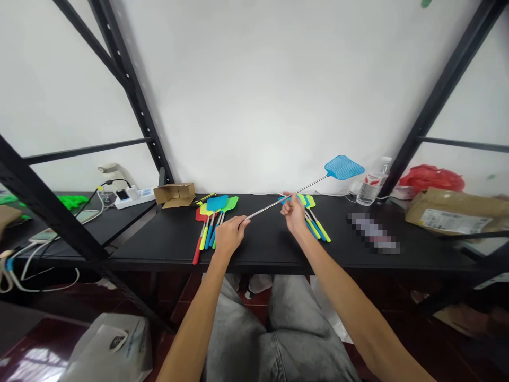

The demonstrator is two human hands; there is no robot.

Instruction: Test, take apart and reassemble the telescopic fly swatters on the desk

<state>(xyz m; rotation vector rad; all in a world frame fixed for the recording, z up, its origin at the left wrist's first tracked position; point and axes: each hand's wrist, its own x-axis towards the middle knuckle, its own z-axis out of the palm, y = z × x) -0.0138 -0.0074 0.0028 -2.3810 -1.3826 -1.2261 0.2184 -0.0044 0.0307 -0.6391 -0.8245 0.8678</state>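
Note:
A blue fly swatter [344, 167] with a long metal rod is held slantwise above the black table, its mesh head up at the right. My left hand [229, 233] is closed around its lower end, hiding the grip. My right hand [294, 215] pinches the rod around its middle. Beside my left hand lies a fanned group of fly swatters [217, 203] with red, yellow, blue and green heads and short rods. Behind and beside my right hand is another group of fly swatters [318, 222] with yellow-green and blue grips, partly hidden by that hand.
On the black table [254, 254] stand an open cardboard box [175, 194] and, at right, a water bottle [373, 183]. A blurred item [374, 233], a brown parcel [457, 215] and a red bag [433, 178] lie further right. A power strip [135, 197] sits left. Black shelf posts flank the table.

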